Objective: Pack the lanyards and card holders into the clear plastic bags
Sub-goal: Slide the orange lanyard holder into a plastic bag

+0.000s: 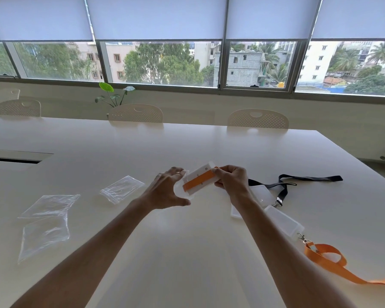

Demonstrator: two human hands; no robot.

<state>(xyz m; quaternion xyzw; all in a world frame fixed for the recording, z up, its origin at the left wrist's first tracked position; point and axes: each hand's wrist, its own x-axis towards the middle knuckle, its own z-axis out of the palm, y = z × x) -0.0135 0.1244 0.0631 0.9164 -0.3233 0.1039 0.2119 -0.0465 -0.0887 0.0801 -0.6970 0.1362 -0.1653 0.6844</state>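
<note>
A wide white bench [187, 252] carries everything. Left of the left hand's fingers [165, 174] lie three clear plastic bags: a small one [121, 188] nearest, a second [50, 205] farther left, and a third [43, 237] just below that, its top edge touching or overlapping it. Right of the right hand's fingers [226, 172] a black lanyard [298, 181] sprawls flat, clipped to a clear card holder [263, 194]. Nearer the person, another card holder [283, 221] lies clipped to an orange lanyard [333, 261] trailing to the right edge.
</note>
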